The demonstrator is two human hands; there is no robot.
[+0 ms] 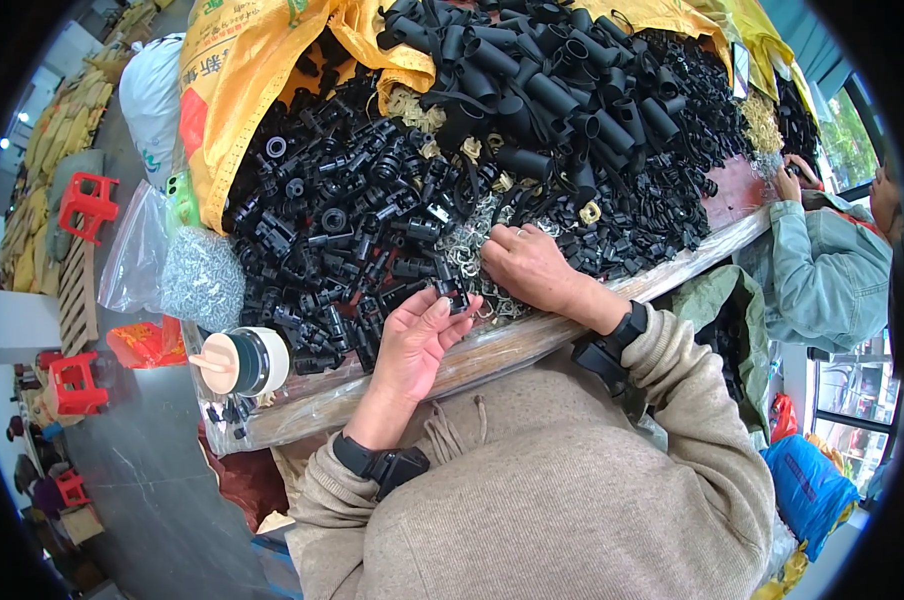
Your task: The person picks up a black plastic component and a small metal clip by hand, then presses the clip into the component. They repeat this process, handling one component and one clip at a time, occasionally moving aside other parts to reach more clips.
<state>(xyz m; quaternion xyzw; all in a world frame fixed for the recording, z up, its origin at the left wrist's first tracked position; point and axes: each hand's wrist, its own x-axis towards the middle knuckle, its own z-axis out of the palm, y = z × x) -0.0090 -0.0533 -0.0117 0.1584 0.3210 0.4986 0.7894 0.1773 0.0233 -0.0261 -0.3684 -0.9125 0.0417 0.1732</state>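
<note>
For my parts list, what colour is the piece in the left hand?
The held piece is black, seen best in the head view.

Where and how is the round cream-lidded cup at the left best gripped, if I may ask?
I'd wrap the left hand, once free, around the white-and-dark cylindrical body of the cream-lidded cup, probably from its near side: the round wall suits a wrap, while heaped black plastic parts crowd its right and a clear bag of silvery pieces sits behind.

- I see large printed characters, some green, on the yellow sack (257, 85).
- I see teal print on the white sack (152, 95).
- I cannot read the marks on the blue bag (807, 495).
</note>
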